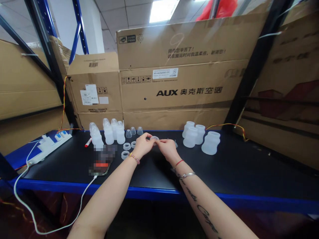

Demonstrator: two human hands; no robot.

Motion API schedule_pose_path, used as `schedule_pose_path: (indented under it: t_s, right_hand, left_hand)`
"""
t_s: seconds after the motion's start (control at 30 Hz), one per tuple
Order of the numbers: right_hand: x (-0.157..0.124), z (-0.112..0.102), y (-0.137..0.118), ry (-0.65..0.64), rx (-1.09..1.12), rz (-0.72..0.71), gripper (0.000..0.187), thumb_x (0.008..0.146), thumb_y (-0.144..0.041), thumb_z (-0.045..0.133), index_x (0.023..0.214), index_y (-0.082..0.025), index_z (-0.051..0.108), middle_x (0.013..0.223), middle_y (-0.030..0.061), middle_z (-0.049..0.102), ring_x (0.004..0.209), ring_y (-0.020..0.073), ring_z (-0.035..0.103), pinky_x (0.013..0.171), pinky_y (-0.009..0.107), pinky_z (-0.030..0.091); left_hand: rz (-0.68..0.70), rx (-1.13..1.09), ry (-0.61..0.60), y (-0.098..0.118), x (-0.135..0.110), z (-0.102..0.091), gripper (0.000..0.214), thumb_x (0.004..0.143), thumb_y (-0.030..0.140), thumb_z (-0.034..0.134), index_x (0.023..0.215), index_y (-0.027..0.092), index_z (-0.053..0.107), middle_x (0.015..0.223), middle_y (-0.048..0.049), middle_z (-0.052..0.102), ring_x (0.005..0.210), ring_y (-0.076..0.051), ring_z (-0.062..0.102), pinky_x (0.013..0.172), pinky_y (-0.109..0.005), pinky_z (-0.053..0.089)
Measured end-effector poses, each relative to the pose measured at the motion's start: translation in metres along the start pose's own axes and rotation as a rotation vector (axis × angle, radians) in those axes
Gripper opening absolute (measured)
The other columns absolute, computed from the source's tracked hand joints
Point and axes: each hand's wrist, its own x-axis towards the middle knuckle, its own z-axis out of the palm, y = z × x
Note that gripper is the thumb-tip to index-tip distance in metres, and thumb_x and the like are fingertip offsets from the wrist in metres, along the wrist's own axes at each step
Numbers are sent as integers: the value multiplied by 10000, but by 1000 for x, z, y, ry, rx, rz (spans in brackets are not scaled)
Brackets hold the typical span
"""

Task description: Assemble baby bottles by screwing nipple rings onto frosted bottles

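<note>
My left hand (144, 145) and my right hand (167, 148) meet above the middle of the black shelf top. Between them they pinch a small translucent bottle collar ring (155, 138), its lower part hidden by fingers. Just left of my left hand lie several loose collar rings (125, 155), with clear dome caps (128, 133) behind them. Farther left stand several capped, frosted baby bottles (120, 134). To the right of my right hand are open, uncapped bottle bodies (210, 143). A small clear piece (175, 143), partly hidden, lies right behind my right hand.
A phone (106, 162) on a white charging cable (84, 196) lies front left. Beyond it are a red-tipped marker (88, 142) and a power strip (47, 149). Cardboard boxes (184, 109) wall the back. Blue-edged shelf (159, 192) has dark uprights on both sides.
</note>
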Motion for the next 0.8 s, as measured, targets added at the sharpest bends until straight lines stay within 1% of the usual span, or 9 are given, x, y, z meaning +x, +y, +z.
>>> schedule_pose_path:
  t_s: [0.07, 0.1, 0.17, 0.2, 0.33, 0.47, 0.57, 0.7, 0.8]
  right_hand:
    - [-1, -3, -3, -6, -82, 45, 297, 727, -352, 575, 613, -120, 722, 419, 7, 511, 431, 122, 421, 447, 253, 283]
    - [-3, -4, -6, -14, -137, 44, 303, 739, -356, 563, 618, -129, 723, 437, 17, 536, 454, 134, 453, 466, 258, 298]
    - [-7, -6, -11, -21, -245, -6, 314, 770, -360, 532, 635, -155, 728, 499, 42, 602, 510, 157, 517, 507, 268, 322]
    - [-9, -7, -14, -20, -301, -37, 318, 788, -355, 513, 647, -169, 730, 546, 56, 637, 543, 167, 544, 527, 271, 328]
    - [-16, -8, -22, 5, -479, -135, 326, 841, -311, 461, 715, -197, 738, 712, 89, 712, 660, 185, 613, 593, 276, 332]
    - [-17, -10, -24, -22, -539, -144, 334, 868, -315, 451, 754, -199, 743, 748, 94, 724, 712, 198, 642, 605, 275, 328]
    - [-18, -10, -25, -24, -598, -161, 343, 886, -323, 440, 792, -199, 746, 773, 97, 729, 744, 205, 654, 628, 280, 336]
    - [-21, -8, -28, -3, -687, -190, 348, 894, -310, 429, 809, -195, 746, 803, 103, 732, 777, 211, 661, 665, 289, 344]
    - [-21, -7, -29, 2, -688, -180, 349, 893, -315, 433, 815, -195, 752, 827, 109, 736, 787, 211, 663, 660, 285, 350]
  left_hand:
    - [176, 187, 46, -1, -2, -2, 151, 834, 312, 611, 872, 172, 653, 848, -58, 621, 776, -160, 631, 849, -344, 529]
    - [246, 250, 67, -1, -3, -3, 171, 841, 319, 604, 893, 168, 666, 928, -77, 610, 825, -162, 624, 880, -335, 514]
    - [322, 328, 73, -1, -3, -5, 191, 860, 284, 574, 975, 169, 674, 1014, -91, 587, 879, -165, 611, 896, -317, 498]
    - [344, 360, 54, 0, -3, -7, 201, 871, 261, 551, 1006, 176, 675, 1003, -85, 591, 886, -167, 607, 893, -313, 493]
    - [365, 470, -12, 5, -4, -13, 221, 896, 263, 504, 1005, 206, 687, 890, -55, 608, 861, -179, 593, 866, -310, 484]
    - [379, 489, -42, 6, -5, -16, 297, 912, 304, 484, 1164, 249, 631, 919, -44, 594, 847, -171, 596, 857, -300, 483]
    - [411, 517, -50, 5, -4, -14, 271, 934, 310, 443, 1102, 253, 648, 996, -52, 559, 867, -164, 595, 851, -290, 483]
    - [417, 544, -16, 6, -3, -7, 226, 927, 223, 426, 1019, 204, 631, 1004, -62, 537, 851, -164, 584, 835, -287, 482]
    - [392, 556, 0, 8, -3, -3, 202, 912, 177, 420, 986, 187, 608, 1012, -71, 528, 820, -163, 578, 817, -290, 482]
